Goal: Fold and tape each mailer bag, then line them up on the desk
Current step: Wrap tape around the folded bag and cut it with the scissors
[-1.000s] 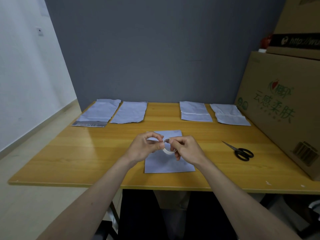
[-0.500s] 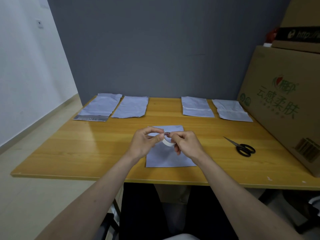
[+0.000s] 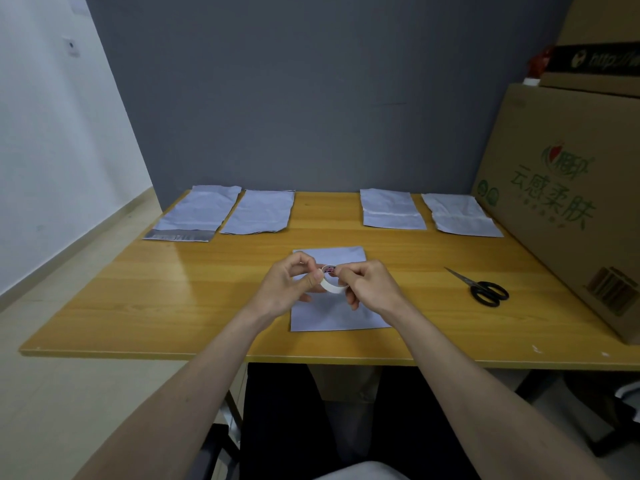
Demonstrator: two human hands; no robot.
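Note:
A small white tape roll (image 3: 333,284) is held above a folded pale mailer bag (image 3: 334,315) at the desk's middle front. My left hand (image 3: 289,289) grips the roll's left side between thumb and fingers. My right hand (image 3: 369,284) pinches its right edge. Two flat unfolded mailer bags (image 3: 197,213) (image 3: 260,212) lie at the back left. Two folded, taped bags (image 3: 391,208) (image 3: 459,215) lie at the back right.
Black scissors (image 3: 483,289) lie on the wooden desk (image 3: 173,299) to the right of my hands. A large cardboard box (image 3: 568,202) stands along the right edge, with another box stacked on top. A grey wall is behind the desk.
Both hands stay on the tape roll over the centre bag, with only small finger shifts. The camera has tilted slightly.

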